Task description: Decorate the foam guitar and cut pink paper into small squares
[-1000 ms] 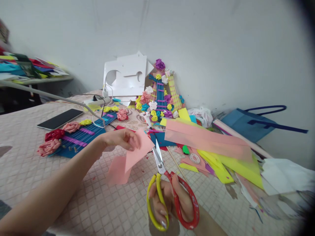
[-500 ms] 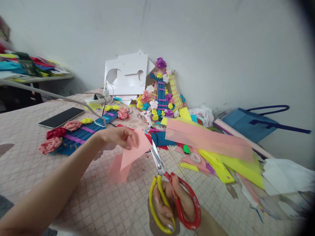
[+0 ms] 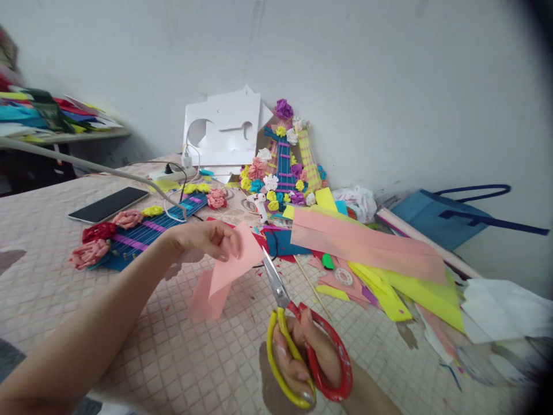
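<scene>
My left hand (image 3: 207, 238) pinches a folded piece of pink paper (image 3: 224, 275) and holds it above the checked tablecloth (image 3: 173, 357). My right hand (image 3: 302, 360) grips a pair of scissors (image 3: 298, 334) with one yellow and one red handle loop. The steel blades point up and to the left, and their tip touches the right edge of the pink paper. The blades look nearly closed.
A blue strip panel with paper roses (image 3: 133, 236) and a phone (image 3: 108, 204) lie at left. A paper-flower tower (image 3: 283, 164) and white cut card (image 3: 222, 135) lean on the wall. Pink and yellow sheets (image 3: 367, 248), a blue bag (image 3: 444, 216) and a glue gun (image 3: 260, 206) crowd the right.
The scissors have shifted slightly right and down, blades tilting further left into the paper's edge. My left hand and the pink paper have drifted a little lower.
</scene>
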The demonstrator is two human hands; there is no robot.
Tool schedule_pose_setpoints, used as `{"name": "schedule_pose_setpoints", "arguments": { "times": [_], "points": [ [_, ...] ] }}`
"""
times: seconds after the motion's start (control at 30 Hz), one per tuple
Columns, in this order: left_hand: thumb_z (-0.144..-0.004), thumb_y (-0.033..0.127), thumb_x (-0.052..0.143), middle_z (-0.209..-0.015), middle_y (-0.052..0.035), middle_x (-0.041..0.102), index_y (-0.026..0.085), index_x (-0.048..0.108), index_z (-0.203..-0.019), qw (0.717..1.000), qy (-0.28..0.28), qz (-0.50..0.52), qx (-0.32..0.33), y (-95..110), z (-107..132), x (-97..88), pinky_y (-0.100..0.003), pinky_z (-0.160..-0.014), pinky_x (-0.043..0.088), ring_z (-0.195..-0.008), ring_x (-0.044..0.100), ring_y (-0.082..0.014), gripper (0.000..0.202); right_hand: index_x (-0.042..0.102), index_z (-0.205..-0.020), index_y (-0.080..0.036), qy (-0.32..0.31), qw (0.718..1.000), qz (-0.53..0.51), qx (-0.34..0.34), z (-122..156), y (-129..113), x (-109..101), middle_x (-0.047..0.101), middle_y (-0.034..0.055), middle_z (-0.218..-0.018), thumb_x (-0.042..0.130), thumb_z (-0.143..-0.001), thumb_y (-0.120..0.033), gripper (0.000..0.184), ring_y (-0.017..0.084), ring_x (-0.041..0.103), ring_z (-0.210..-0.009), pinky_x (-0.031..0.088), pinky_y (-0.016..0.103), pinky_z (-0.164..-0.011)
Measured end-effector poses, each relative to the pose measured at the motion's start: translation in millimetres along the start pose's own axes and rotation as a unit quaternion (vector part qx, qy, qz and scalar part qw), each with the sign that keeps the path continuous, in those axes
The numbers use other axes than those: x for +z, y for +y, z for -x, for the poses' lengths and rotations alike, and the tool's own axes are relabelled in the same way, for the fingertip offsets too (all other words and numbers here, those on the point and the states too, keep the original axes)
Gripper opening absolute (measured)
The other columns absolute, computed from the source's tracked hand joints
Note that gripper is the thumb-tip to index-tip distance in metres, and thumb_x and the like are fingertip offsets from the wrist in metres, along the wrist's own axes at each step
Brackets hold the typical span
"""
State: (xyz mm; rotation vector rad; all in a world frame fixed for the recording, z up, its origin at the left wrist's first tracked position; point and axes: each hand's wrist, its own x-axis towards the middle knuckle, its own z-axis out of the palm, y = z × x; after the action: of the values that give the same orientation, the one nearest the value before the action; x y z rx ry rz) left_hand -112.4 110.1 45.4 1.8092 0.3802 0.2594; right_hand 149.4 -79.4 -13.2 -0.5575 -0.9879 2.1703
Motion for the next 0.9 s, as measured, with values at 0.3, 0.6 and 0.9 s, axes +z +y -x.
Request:
{"name": "schedule_pose_setpoints", "arguments": {
  "times": [0.3,0.6,0.9],
  "points": [
    [-0.071,0.027,0.071,-0.089,-0.0054,0.067,0.016,0.068,-0.093,1.0,-0.001,-0.029,0.001,-1,1,0.4,-0.017,-0.062,0.048,-0.073,0.061,-0.012,0.025,0.05,-0.082,-0.014,-0.022,1.0,-0.013,-0.011,-3,5,1,0.043,-0.0057,-0.047,0.03,-0.079,-0.076,0.065,0.007,0.039,-0.032,0.031,0.017,-0.034],
    [-0.069,0.031,0.073,-0.09,-0.0065,0.068,0.017,0.068,-0.094,1.0,-0.01,-0.024,-0.015,2,-1,7.8,-0.019,-0.066,0.051,-0.075,0.062,-0.0142,0.029,0.052,-0.085,-0.012,-0.011,1.0,-0.003,0.017,0,1,3,0.045,-0.0044,-0.048,0.028,-0.077,-0.078,0.07,0.007,0.04,-0.032,0.029,0.017,-0.034],
    [-0.07,0.027,0.072,-0.089,-0.0062,0.069,0.016,0.069,-0.094,0.999,-0.016,-0.029,0.001,7,-1,10.5,-0.017,-0.064,0.051,-0.073,0.062,-0.0124,0.026,0.051,-0.08,-0.013,0.001,1.0,-0.017,0.009,-2,2,3,0.044,-0.006,-0.045,0.03,-0.078,-0.077,0.067,0.007,0.041,-0.029,0.031,0.017,-0.032]
  ]
}}
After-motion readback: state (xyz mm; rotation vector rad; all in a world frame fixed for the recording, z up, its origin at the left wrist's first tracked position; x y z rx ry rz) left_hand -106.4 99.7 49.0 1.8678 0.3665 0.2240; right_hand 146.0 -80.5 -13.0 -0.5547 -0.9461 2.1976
